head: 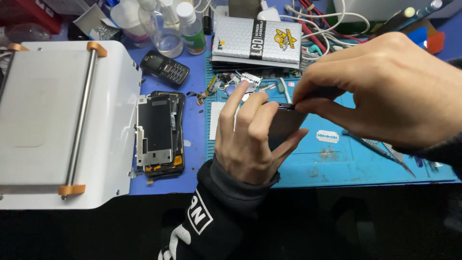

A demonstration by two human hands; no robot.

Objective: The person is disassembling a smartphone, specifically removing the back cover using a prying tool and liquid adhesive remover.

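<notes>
Head view: the left hand [250, 139] grips a phone [284, 123] upright on edge over the blue mat [337, 166], while the right hand [385, 91] pinches a thin tool [285, 105] at its top edge; opening looks barely begun, a stripped phone [159, 135] left of the hands

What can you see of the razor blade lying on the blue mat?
The razor blade is a thin, flat, double-edged piece, pale silvery metal by its look, with a slot cut along its middle. It lies flat and bare on the blue mat, long side roughly left to right, just below the right hand and right of the left hand. Neither hand touches it. Metal tweezers lie apart to its right. No bend or chip shows, though it is small in view.
</notes>
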